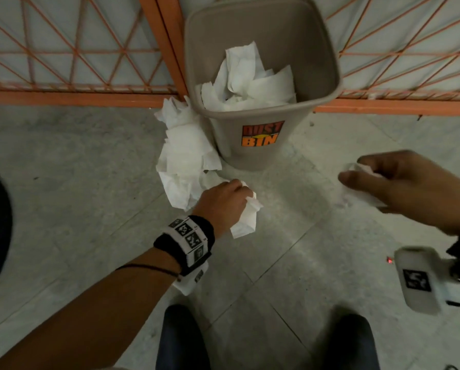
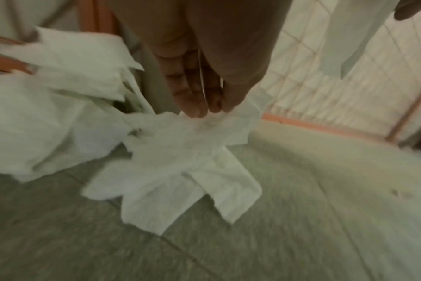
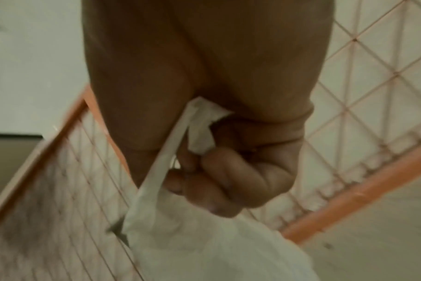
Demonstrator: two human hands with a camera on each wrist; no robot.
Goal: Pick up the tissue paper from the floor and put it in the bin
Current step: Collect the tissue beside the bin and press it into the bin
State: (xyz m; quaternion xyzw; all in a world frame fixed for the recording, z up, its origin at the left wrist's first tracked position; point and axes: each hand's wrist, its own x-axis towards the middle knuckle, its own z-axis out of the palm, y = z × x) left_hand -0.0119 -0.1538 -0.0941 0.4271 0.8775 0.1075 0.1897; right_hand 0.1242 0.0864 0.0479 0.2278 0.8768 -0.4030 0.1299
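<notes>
A tan bin [image 1: 261,145] labelled DUST BIN stands against the orange grille, with white tissue [image 1: 250,81] heaped inside. More crumpled tissue [image 1: 183,156] lies on the floor at the bin's left side. My left hand [image 1: 223,201] pinches a tissue sheet [image 1: 246,220] in front of the bin; in the left wrist view the fingertips [image 2: 197,110] hold that tissue sheet [image 2: 180,171] just above the floor. My right hand [image 1: 399,182], to the bin's right, grips another tissue piece [image 1: 363,169]. In the right wrist view its curled fingers [image 3: 228,182] clamp that tissue piece [image 3: 204,247].
An orange metal grille [image 1: 63,54] with a low orange rail [image 1: 71,98] runs behind the bin. Grey floor tiles [image 1: 290,263] stretch in front. My two dark shoes [image 1: 181,340] stand at the bottom edge. A white tagged wrist device [image 1: 418,279] hangs under my right forearm.
</notes>
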